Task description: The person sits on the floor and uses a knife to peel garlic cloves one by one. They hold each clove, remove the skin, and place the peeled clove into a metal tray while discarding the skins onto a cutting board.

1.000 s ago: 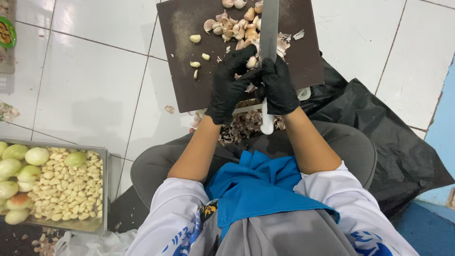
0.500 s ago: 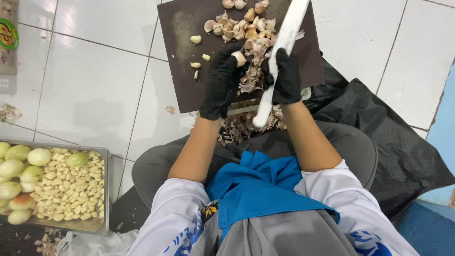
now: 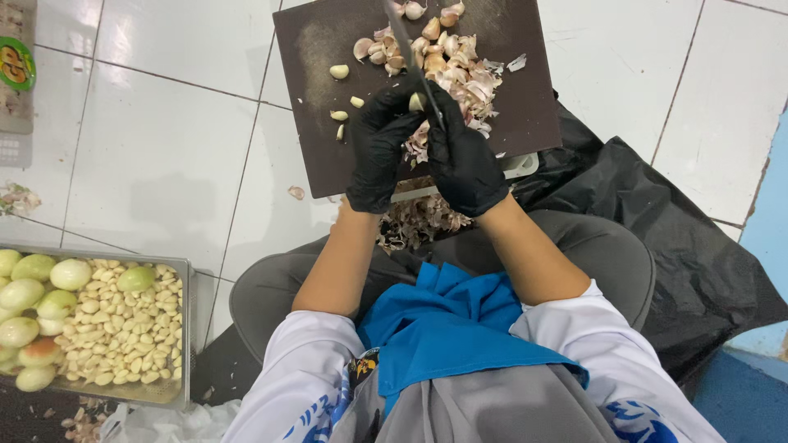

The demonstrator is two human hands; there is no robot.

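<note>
Landmark: dark brown cutting board (image 3: 328, 123), lying on white floor tiles (image 3: 156, 156) in front of a seated person.

Far left of the board, low in view: metal tray (image 3: 182, 328) holding a heap of peeled garlic cloves (image 3: 123, 336), with pale green-white round bulbs (image 3: 37, 299) along its left side. Loose papery scraps on the floor below the tray.

On the board's left part: a few peeled cloves (image 3: 339, 71) lying apart from one another.

At the board's near edge, centre: left hand (image 3: 379, 146) in a black glove, fingers curled, pinching a single garlic clove (image 3: 417, 102) at the fingertips. Right hand (image 3: 464, 160), also black-gloved, pressed close against the left, closed around the handle of a knife (image 3: 404, 45); the blade runs up and away across the board, its edge at the clove. Hands together, touching.

Upper right part of the board: pile of unpeeled garlic and skins (image 3: 447, 57), pinkish-white.

Just below the board's near edge, between the knees: heap of discarded skins (image 3: 419, 221).

Right of the board: black plastic sheet (image 3: 681, 262) spread on the floor under the person's leg. Blue cloth (image 3: 447, 320) in the lap, nearest the camera.
</note>
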